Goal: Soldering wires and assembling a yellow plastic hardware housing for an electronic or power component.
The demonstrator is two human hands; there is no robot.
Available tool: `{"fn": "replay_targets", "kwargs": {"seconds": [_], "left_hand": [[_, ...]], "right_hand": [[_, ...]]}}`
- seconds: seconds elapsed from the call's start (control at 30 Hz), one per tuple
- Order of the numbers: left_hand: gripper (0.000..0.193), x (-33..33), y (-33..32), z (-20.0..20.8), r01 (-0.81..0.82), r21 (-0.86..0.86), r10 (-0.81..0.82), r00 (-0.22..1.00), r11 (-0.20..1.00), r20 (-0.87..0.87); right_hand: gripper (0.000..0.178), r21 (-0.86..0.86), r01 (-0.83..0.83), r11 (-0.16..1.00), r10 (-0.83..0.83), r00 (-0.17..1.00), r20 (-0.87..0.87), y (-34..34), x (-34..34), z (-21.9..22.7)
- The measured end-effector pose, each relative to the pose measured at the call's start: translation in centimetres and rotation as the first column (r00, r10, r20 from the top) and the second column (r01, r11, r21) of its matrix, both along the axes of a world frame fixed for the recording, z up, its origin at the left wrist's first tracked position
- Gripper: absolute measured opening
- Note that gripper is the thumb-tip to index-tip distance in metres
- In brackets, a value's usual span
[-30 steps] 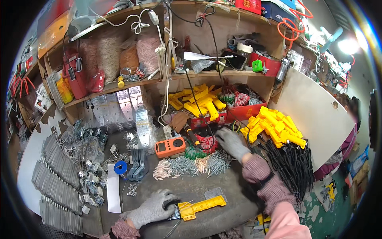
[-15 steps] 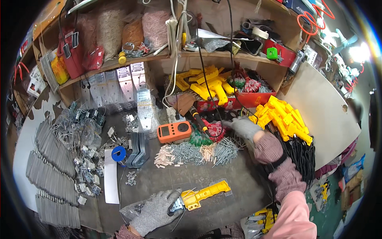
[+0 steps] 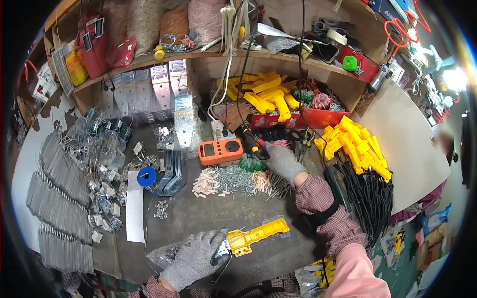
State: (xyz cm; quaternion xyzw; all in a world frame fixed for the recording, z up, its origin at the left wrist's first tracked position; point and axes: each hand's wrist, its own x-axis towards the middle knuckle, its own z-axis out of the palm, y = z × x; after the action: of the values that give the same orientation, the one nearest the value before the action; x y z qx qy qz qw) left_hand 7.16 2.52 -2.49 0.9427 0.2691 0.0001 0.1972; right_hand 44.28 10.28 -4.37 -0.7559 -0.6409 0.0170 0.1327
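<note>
My left hand [image 3: 196,260], in a grey glove, is closed on the metal end of a yellow plastic handle [image 3: 258,237] at the front of the table. Thin wires stick out near the joint, and a clear bag lies beside my wrist. My right hand [image 3: 282,161], also gloved, reaches to the back middle. Its fingers are bent around the lower end of a black corded tool with orange bands [image 3: 249,138], hiding its tip. Just below these fingers lie a green bundle [image 3: 252,163] and a pile of small grey screws [image 3: 231,180].
An orange meter [image 3: 221,151] stands left of the tool. Yellow handle parts [image 3: 354,149] and black cables [image 3: 365,203] lie to the right. Bent metal rods [image 3: 62,203], small connectors [image 3: 107,206] and a blue wire spool [image 3: 147,177] are at the left. Cords hang from the shelf [image 3: 278,58].
My right hand has moved left, from beside the red bundle to the corded tool's lower end. My left hand keeps hold of the yellow handle's metal end. The view has shifted slightly.
</note>
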Motion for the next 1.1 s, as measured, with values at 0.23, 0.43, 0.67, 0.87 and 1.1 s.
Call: {"fn": "replay_targets", "kwargs": {"seconds": [0.23, 0.43, 0.67, 0.87, 1.1], "left_hand": [[0.072, -0.1, -0.2, -0.4, 0.012, 0.006, -0.012, 0.999, 1.000, 0.037], [0.072, 0.0, -0.2, 0.4, -0.013, 0.011, 0.014, 1.000, 1.000, -0.013], [0.065, 0.3, 0.8, 0.1, 0.045, -0.096, -0.006, 0.929, 0.994, 0.370], [0.043, 5.5, 1.8, 1.0, 0.137, 0.002, -0.134, 0.966, 0.991, 0.222], [0.048, 4.4, -0.1, -0.5, 0.172, 0.020, -0.172, 0.957, 0.985, 0.233]], "right_hand": [[0.031, -0.138, 0.002, 0.990, 0.014, 0.993, 0.115, 1.0, 0.1, 1.0], [0.034, -0.379, -0.261, 0.888, 0.341, 0.926, 0.163, 1.1, 1.9, 1.8], [0.021, -0.187, -0.088, 0.978, 0.134, 0.960, 0.245, -5.2, 2.8, 2.1], [0.020, 0.120, 0.012, 0.993, -0.003, 0.997, -0.072, -10.2, 1.4, 1.4], [0.016, -0.019, 0.186, 0.982, -0.131, 0.613, -0.779, -17.9, -6.4, -1.0]]}}
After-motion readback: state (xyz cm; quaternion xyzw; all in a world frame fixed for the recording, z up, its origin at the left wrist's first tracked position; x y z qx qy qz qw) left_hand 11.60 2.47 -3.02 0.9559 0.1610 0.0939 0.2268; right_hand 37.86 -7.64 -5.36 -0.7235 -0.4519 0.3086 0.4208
